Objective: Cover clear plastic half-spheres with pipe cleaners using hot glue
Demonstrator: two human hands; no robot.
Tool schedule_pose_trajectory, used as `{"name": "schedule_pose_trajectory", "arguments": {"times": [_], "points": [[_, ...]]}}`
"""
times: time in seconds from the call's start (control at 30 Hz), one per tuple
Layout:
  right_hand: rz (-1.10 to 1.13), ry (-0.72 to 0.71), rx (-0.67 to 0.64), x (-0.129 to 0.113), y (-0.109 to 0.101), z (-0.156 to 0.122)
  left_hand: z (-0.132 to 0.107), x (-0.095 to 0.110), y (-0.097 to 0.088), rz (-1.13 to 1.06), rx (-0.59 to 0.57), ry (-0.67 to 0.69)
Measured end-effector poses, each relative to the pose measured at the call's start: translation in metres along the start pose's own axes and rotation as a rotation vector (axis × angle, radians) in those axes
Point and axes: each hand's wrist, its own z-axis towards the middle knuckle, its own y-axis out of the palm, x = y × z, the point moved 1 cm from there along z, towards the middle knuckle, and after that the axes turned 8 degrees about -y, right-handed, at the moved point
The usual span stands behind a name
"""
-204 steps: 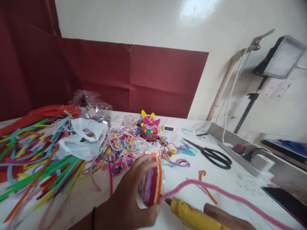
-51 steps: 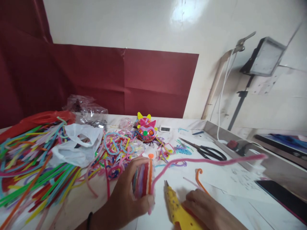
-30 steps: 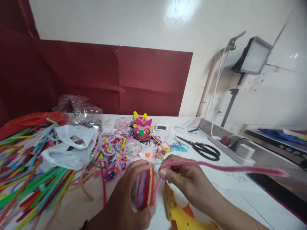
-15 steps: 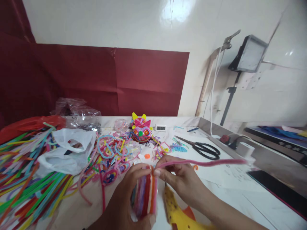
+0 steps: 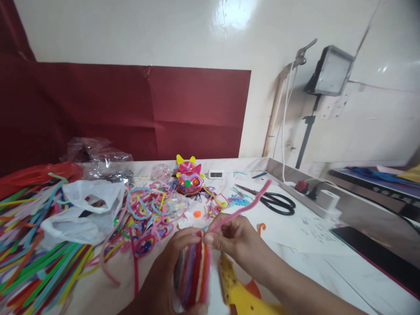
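Now running pink pipe cleaner [image 5: 249, 207] up striped form [image 5: 194, 275], no longer stray: +1 row.
Pinching it w/ R hand [image 5: 236, 238], clasping form w/ L hand [image 5: 166, 266], twd near tabletop [image 5: 357, 275] edge.

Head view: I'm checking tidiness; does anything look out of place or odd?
The central heap of fuzzy stems looks messy: curled and tangled, unlike the mostly straight bundle at the left. The visible part of the striped piece in the left hand looks orderly.

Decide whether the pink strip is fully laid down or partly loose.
Partly loose: the pink strip sticks up freely past the right hand, which pinches it beside the top of the striped piece.
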Motion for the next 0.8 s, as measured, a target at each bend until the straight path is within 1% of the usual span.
{"name": "schedule_pose_trajectory", "arguments": {"times": [0.2, 0.37, 0.43, 0.67, 0.8], "points": [[0.068, 0.017, 0.034, 0.0094, 0.0001, 0.0008, 0.0048, -0.0011, 0.0025, 0.011, -0.043, 0.047], [0.017, 0.087, 0.048, 0.0038, 0.0008, -0.0002, 0.0039, -0.008, 0.0015, 0.026, -0.127, 0.06], [0.014, 0.099, 0.06, 0.0022, 0.001, -0.0009, 0.0024, -0.009, 0.0007, 0.045, -0.142, 0.055], [0.051, 0.129, 0.086, 0.0032, 0.0033, -0.0007, 0.0014, -0.007, 0.0002, 0.05, -0.117, 0.03], [0.056, 0.159, 0.096, 0.0007, 0.0043, -0.0018, 0.0023, -0.006, -0.0007, 0.047, -0.115, 0.04]]}}
